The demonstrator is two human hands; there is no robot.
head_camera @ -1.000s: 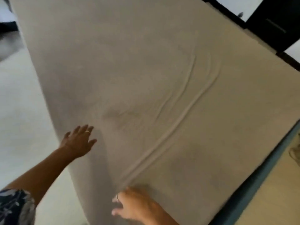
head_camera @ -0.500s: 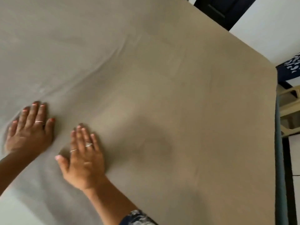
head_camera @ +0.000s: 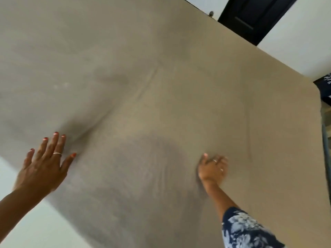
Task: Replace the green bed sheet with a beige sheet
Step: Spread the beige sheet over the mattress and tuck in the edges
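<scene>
A beige sheet (head_camera: 161,86) covers the whole bed and fills most of the view. Soft creases run across its middle from near my left hand toward the far side. My left hand (head_camera: 44,163) lies flat on the sheet near the bed's left edge, fingers straight and spread. My right hand (head_camera: 212,169) presses the sheet further right, palm down, with its fingers a little blurred. A thin strip of dark green fabric (head_camera: 326,151) shows along the bed's right edge. No other green sheet is in view.
Pale floor (head_camera: 26,230) lies beyond the bed's left edge. A dark door or cabinet (head_camera: 250,17) stands against the white wall at the far side. Furniture with a patterned dark cloth (head_camera: 326,83) sits at the right edge.
My right hand has slid from beside the left hand far to the right across the sheet. The left hand stays flat near the left edge. The view has shifted.
</scene>
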